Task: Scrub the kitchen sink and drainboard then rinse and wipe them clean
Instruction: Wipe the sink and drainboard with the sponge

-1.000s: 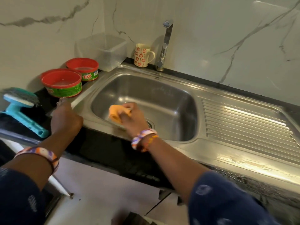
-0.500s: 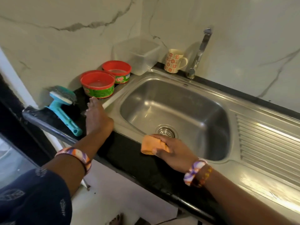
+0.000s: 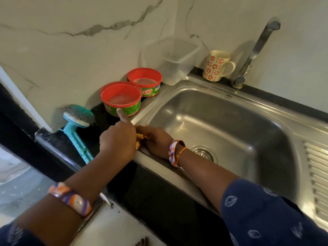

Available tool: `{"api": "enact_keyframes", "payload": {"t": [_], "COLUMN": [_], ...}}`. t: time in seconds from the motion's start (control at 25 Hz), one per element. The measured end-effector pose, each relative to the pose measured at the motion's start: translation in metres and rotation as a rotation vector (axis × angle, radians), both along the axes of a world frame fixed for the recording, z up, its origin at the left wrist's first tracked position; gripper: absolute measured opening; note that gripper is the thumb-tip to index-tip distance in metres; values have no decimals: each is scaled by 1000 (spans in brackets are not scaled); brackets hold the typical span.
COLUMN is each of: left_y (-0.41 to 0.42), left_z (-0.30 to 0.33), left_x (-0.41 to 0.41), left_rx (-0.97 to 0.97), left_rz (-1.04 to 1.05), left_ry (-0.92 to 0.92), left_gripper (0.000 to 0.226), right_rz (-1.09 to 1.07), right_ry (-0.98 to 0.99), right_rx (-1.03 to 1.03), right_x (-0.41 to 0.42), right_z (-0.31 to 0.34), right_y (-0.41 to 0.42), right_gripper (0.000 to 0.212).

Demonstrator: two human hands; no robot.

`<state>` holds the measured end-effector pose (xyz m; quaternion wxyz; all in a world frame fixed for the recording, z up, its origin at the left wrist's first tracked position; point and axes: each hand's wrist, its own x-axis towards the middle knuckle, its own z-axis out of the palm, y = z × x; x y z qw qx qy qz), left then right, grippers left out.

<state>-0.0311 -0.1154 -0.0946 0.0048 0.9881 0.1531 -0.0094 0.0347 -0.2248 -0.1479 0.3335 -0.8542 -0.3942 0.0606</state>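
My right hand point(image 3: 156, 139) is wrapped around the orange sponge point(image 3: 140, 137), pressing it on the sink's point(image 3: 230, 121) front-left rim; only a sliver of sponge shows between my hands. My left hand point(image 3: 118, 139) sits right against it, fingers curled, one finger point(image 3: 122, 115) poking up toward the nearer red tub point(image 3: 121, 99); whether it grips the sponge too, I can't tell. Second red tub point(image 3: 145, 81) just behind the first. Teal brush point(image 3: 78, 125) lies on the dark counter to my left. Drain point(image 3: 205, 152) sits beyond my right wrist, drainboard point(image 3: 317, 174) ridges far right, tap point(image 3: 253, 54) and flowered mug point(image 3: 217, 65) at the back.
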Motion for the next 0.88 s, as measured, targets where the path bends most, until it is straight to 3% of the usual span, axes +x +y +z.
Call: {"api": "enact_keyframes", "payload": {"t": [0.2, 0.36, 0.56, 0.76, 0.88], "left_y": [-21, -40, -56, -68, -64], "left_z": [12, 10, 6, -5, -11], "left_x": [30, 72, 139, 162, 162], "left_rx": [145, 186, 200, 281, 283], "left_rz": [-116, -311, -475, -490, -448], "left_ry": [17, 22, 60, 225, 295], "left_gripper": [72, 71, 54, 65, 70], "right_rz": [-159, -382, -622, -714, -731], "right_ry": [-103, -167, -203, -304, -295], "right_rx": [192, 160, -56, -301, -432], "right_x": [64, 128, 191, 223, 224], "right_z": [-31, -42, -10, 15, 27], "right_y": [-15, -32, -50, -47, -57], "right_gripper": [41, 48, 49, 29, 29]}}
